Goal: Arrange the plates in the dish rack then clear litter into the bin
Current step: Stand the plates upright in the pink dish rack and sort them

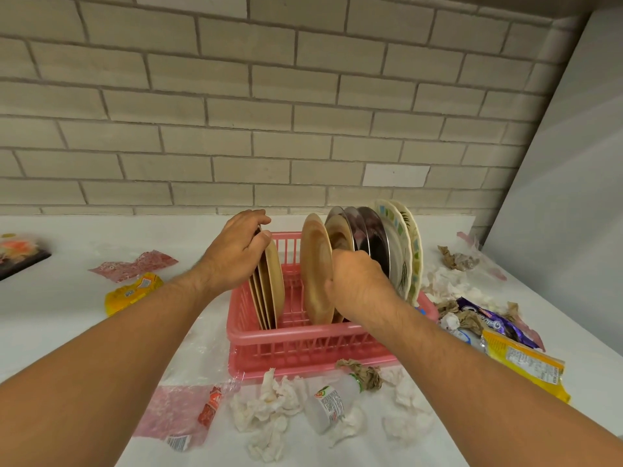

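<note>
Since all plates (397, 251) in view stand upright in the rack (303, 352), part 1 looks nearly done; the litter (269, 409) lies on the counter (50, 298) near it, so clearing is not yet begun, & no bin is seen. L hand (236, 251): fingers curled over the top rims of a tan stack (273, 288), thumb on its front. R hand (357, 281): fingers clamped on the rim of one tan plate (315, 274), which stands just left of them.

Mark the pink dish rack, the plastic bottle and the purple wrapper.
pink dish rack (303, 352): head view, front wall.
plastic bottle (328, 404): head view, label.
purple wrapper (494, 320): head view, printed face.
</note>
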Demonstrator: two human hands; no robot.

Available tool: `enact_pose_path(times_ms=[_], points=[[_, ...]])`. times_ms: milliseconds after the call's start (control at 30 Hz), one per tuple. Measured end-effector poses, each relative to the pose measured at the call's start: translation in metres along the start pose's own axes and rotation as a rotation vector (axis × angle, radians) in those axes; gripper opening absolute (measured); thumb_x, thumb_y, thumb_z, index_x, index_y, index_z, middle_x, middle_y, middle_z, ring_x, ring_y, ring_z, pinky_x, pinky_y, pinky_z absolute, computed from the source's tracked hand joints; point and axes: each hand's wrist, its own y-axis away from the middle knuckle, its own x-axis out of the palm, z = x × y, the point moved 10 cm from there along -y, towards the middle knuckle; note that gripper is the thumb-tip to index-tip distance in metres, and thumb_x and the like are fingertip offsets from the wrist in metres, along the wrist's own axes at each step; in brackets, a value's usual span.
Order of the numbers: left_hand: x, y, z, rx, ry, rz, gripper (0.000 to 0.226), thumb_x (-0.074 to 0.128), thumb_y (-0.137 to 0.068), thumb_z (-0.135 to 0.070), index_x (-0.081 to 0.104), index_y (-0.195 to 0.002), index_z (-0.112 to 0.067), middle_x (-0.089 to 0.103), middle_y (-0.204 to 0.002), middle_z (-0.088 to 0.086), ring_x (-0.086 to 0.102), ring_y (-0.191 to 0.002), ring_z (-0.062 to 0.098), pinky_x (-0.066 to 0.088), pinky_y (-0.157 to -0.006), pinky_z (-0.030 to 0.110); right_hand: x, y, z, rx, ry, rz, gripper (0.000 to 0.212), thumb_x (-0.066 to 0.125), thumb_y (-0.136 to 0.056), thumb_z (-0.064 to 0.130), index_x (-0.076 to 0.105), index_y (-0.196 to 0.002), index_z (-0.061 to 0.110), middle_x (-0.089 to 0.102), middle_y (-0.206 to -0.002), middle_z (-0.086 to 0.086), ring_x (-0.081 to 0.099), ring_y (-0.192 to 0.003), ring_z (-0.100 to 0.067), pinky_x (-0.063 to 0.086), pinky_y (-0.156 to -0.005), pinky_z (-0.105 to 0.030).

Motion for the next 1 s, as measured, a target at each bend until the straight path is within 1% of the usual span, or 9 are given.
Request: enact_pose_path(times_ms=[100,167,300,367,567,700,867,1000], points=[[0.000,0.000,0.001,-0.005,0.005,0.003,0.037,0.037,-0.101,-0.025,0.046,-0.136,-0.015,0.043,-0.144,0.001,0.031,-0.136,0.013,0.026,-0.110,0.030,-0.002,-0.002,0.002,-0.025,0.044,-0.009,0.012,0.056,-0.090,0.010,0.058,-0.103,0.012,0.047,-0.071,0.001,0.049,-0.058,-0.013,0.035,-0.043,-0.022],[0.001,0.000,0.001,-0.004,0.006,0.006,0.037,0.036,-0.101,-0.025,0.046,-0.136,-0.015,0.043,-0.144,0.001,0.031,-0.136,0.013,0.026,-0.111,0.030,0.002,0.000,0.003,-0.042,0.058,-0.001,0.017,0.054,-0.090,0.010,0.056,-0.107,0.012,0.048,-0.073,0.000,0.054,-0.065,-0.017,0.038,-0.046,-0.024],[0.001,0.000,0.001,-0.002,0.008,0.010,0.038,0.036,-0.101,-0.025,0.046,-0.136,-0.015,0.043,-0.143,0.001,0.031,-0.136,0.013,0.026,-0.111,0.029,0.012,0.009,-0.001,-0.037,-0.019,0.034,0.025,0.051,-0.092,0.012,0.053,-0.117,0.014,0.062,-0.093,-0.005,0.064,-0.081,-0.023,0.055,-0.064,-0.034],[0.001,0.000,0.001,-0.005,0.003,0.011,0.038,0.036,-0.101,-0.025,0.046,-0.136,-0.015,0.043,-0.143,0.001,0.031,-0.136,0.013,0.026,-0.111,0.030,0.013,0.010,-0.005,-0.026,-0.041,0.030,0.026,0.051,-0.093,0.014,0.052,-0.119,0.014,0.063,-0.096,-0.005,0.064,-0.083,-0.023,0.057,-0.069,-0.035],[0.002,-0.001,0.000,-0.011,0.000,0.013,0.037,0.036,-0.101,-0.025,0.046,-0.136,-0.015,0.043,-0.144,0.001,0.031,-0.136,0.013,0.026,-0.109,0.029,0.002,0.004,-0.007,-0.032,-0.049,-0.003,0.027,0.055,-0.093,0.015,0.052,-0.120,0.015,0.062,-0.096,-0.004,0.063,-0.083,-0.022,0.057,-0.070,-0.035],[0.001,0.000,0.000,-0.011,-0.001,0.012,0.037,0.036,-0.101,-0.025,0.046,-0.136,-0.015,0.044,-0.143,0.001,0.032,-0.135,0.013,0.026,-0.108,0.028,0.007,0.004,-0.007,-0.017,-0.065,0.012,0.028,0.054,-0.093,0.015,0.052,-0.121,0.015,0.062,-0.101,-0.005,0.064,-0.087,-0.023,0.057,-0.072,-0.035],[0.002,0.000,0.000,-0.015,-0.005,0.018,0.038,0.036,-0.102,-0.026,0.045,-0.137,-0.015,0.042,-0.144,0.001,0.031,-0.136,0.014,0.026,-0.111,0.030,0.012,0.004,-0.012,0.001,-0.104,0.016,0.031,0.056,-0.092,0.014,0.053,-0.123,0.016,0.063,-0.103,-0.004,0.065,-0.087,-0.021,0.059,-0.075,-0.036],[0.002,0.000,0.000,-0.015,-0.006,0.020,0.038,0.036,-0.102,-0.025,0.045,-0.137,-0.014,0.042,-0.145,0.002,0.031,-0.137,0.015,0.026,-0.112,0.032,0.011,0.003,-0.012,0.001,-0.144,0.006,0.032,0.057,-0.092,0.018,0.051,-0.124,0.018,0.064,-0.101,-0.002,0.065,-0.086,-0.020,0.059,-0.073,-0.034]])
